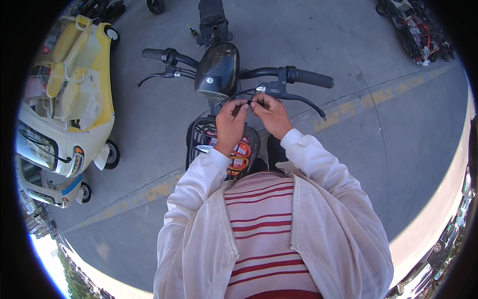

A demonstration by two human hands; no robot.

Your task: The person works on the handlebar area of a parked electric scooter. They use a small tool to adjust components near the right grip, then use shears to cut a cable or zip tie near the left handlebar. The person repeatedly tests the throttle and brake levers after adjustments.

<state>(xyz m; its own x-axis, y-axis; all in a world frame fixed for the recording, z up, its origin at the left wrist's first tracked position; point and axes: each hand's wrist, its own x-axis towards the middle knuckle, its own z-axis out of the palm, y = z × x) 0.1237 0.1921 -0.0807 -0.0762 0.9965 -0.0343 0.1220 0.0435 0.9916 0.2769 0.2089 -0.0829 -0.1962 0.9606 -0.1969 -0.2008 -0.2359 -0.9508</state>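
The hands, left [229, 127] and right [272, 115], nearly meet, with fingertips pinched on a small black cable piece [249, 102]. It lies between them, near the brake lever [303, 98] on the person's right and the dark headlight housing [217, 67]; a black basket [190, 144] sits below the left forearm.

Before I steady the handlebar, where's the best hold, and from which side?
Probably the black grip on the right, from above and its outer end: it's straight and its tip sticks out free, while the brake lever curves along the near side.
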